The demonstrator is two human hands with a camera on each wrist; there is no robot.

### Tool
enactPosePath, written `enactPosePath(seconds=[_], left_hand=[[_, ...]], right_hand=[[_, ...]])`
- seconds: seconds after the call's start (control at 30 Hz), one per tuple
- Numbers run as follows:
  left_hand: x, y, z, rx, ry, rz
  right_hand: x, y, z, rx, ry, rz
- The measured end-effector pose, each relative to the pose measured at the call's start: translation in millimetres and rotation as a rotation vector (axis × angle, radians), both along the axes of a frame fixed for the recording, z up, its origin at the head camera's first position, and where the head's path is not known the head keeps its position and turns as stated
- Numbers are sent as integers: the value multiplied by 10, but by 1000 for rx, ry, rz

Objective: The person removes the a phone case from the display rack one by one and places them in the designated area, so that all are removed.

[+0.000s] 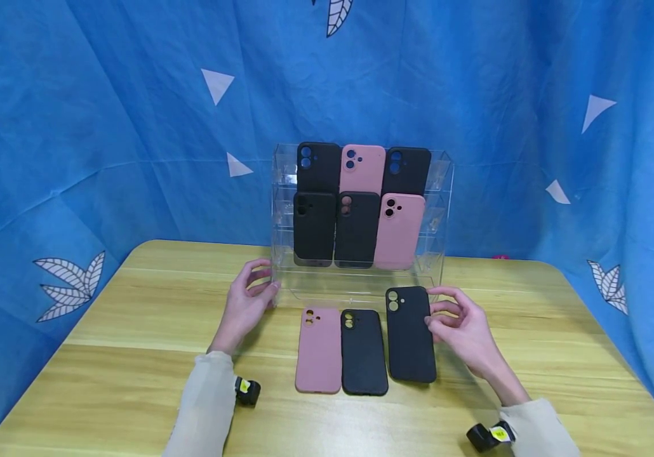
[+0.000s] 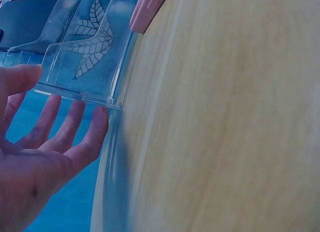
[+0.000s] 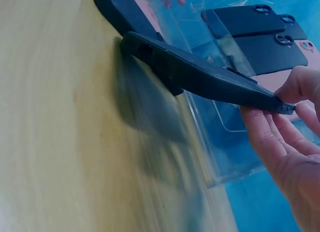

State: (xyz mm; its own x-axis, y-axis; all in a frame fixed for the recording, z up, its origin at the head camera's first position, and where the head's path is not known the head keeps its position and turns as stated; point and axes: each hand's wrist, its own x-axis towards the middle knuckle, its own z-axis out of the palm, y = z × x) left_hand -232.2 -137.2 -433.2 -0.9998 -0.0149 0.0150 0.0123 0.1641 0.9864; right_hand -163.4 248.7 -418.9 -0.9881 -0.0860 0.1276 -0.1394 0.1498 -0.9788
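My right hand (image 1: 464, 327) pinches a black phone case (image 1: 411, 336) by its upper right edge. The right wrist view shows this black case (image 3: 200, 76) edge-on and tilted, its upper end between thumb and fingers, its lower end over the table. My left hand (image 1: 247, 304) is at the left side of a clear acrylic display stand (image 1: 355, 282), its spread fingertips right at the side panel (image 2: 92, 66). A pink phone case (image 1: 319, 352) and another black case (image 1: 364, 355) lie side by side on the table in front of the stand.
Two rows of cases lean in the stand: a black (image 1: 318, 168), pink (image 1: 362, 168) and black case (image 1: 407, 171) above, two black (image 1: 314, 231) and one pink (image 1: 400, 231) below. A blue curtain (image 1: 150, 127) hangs behind the wooden table (image 1: 150, 304).
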Motion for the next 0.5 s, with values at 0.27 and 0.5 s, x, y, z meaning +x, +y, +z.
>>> enactPosePath(seconds=[0.27,0.5], left_hand=[[-5,-4,-2,-6,9,3],[-6,1,-8,7,1,5]], right_hand=[[26,40,-52,119,-30,-8],[33,34,-98,348,61,-33]])
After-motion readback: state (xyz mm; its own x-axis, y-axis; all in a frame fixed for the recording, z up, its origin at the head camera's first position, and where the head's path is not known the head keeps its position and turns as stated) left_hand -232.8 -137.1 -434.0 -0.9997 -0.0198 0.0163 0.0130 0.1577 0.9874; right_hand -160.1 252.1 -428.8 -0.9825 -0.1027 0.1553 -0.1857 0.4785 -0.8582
